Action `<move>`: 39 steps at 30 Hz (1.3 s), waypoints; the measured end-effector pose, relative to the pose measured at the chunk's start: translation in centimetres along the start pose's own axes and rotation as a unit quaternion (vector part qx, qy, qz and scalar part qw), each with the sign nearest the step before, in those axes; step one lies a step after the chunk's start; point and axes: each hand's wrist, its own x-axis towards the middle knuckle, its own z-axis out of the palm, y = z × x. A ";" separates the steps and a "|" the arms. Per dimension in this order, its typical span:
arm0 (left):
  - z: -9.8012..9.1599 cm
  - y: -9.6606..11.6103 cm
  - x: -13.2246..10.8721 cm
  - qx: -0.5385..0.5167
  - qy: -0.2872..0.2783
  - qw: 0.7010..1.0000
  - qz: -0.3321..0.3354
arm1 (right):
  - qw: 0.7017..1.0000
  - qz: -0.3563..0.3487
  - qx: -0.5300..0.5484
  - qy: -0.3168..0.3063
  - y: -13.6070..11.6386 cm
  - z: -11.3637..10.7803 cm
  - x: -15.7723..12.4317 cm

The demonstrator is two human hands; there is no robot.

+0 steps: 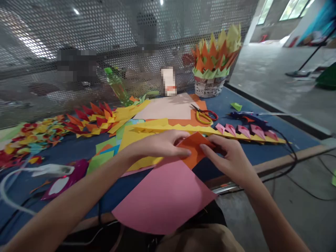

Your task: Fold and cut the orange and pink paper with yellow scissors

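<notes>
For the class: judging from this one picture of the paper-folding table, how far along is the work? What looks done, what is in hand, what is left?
Done: piles of folded points, a yellow strip bearing pink points, and a finished paper crown on the basket. In hand: the left hand and right hand pinch one orange piece. Probably left: the flat pink sheet and yellow sheet lie unfolded.

white box (168, 81) label blurred; orange paper (195, 148) partly hidden under fingers (181, 151).

Both forearms reach forward, converging; left hand (160, 145) lies palm-down, right hand (228, 157) curled, fingers (207, 148) pinched nearly tip to tip.
</notes>
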 end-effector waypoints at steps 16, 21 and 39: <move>3.5 -1.4 0.0 -0.189 0.110 0.974 -0.053 | 0.881 0.144 -0.396 0.215 7.7 -12.4 0.7; 3.9 -2.5 -1.3 -0.182 0.134 0.970 -0.088 | 0.883 0.119 -0.437 0.124 7.2 -11.0 2.0; 4.5 -3.5 -6.1 -0.276 0.267 0.921 -0.062 | 0.883 0.129 -0.425 -0.156 9.0 -4.8 16.1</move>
